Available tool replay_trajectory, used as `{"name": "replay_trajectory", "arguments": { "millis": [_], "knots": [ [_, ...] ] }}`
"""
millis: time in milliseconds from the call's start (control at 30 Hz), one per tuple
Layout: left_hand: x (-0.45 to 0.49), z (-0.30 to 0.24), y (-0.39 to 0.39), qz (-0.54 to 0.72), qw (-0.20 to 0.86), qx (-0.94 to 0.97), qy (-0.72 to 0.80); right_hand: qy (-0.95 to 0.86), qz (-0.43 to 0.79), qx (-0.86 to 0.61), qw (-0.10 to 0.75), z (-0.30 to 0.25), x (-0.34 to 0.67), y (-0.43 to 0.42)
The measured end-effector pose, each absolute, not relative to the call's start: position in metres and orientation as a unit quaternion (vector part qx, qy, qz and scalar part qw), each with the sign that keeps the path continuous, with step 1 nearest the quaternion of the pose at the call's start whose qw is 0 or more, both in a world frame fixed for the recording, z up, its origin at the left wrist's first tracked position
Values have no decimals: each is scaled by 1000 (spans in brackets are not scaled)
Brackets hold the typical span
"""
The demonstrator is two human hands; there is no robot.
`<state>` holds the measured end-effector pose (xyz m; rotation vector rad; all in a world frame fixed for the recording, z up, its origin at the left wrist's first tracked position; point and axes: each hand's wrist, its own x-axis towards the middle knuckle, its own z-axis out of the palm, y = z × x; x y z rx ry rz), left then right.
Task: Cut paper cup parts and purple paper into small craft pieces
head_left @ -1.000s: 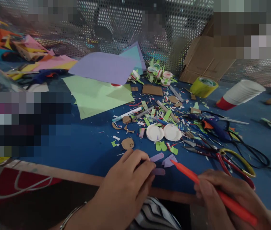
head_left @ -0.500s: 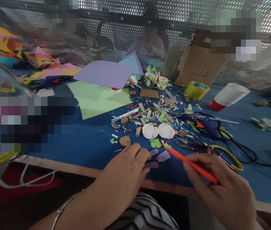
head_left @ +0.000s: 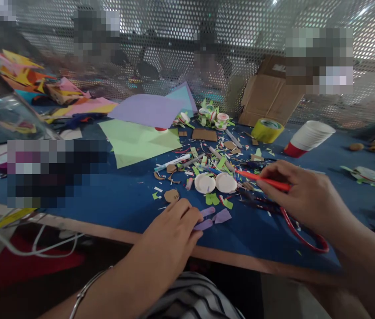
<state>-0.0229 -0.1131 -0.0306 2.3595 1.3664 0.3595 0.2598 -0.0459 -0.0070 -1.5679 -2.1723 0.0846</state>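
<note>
My left hand (head_left: 175, 235) rests near the table's front edge, fingers curled over the ends of small purple paper strips (head_left: 203, 224). A separate purple paper piece (head_left: 223, 216) lies just right of them. My right hand (head_left: 302, 190) pinches a slim red pen (head_left: 275, 183), whose tip points left over the scraps. Two round white lids (head_left: 205, 183) sit side by side between the hands, with green paper pieces (head_left: 212, 199) just in front. Beneath my right wrist shows the red handle of some scissors (head_left: 307, 243), partly hidden.
Paper scraps and markers (head_left: 174, 162) cover the middle of the blue table. Behind are green paper (head_left: 141, 144), purple paper (head_left: 145, 108), yellow tape (head_left: 267, 130), stacked paper cups (head_left: 310, 137) and cardboard (head_left: 268, 97). A clear container (head_left: 24, 117) stands left; perforated metal backs everything.
My right hand has moved up and away from the front edge with the red pen, over the scissors. My left hand has stayed at the purple strips. The view has shifted slightly.
</note>
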Motion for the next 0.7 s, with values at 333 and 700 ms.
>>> {"name": "replay_trajectory", "arguments": {
  "millis": [333, 700],
  "knots": [
    [-23, -28, -107, 103, 254, 819, 505, -800, 60, -590, 96, -21, 271, -14],
    [-33, 19, -47, 133, 89, 849, 503, -865, 27, -499, 39, 12, 194, 21]
  ]
}}
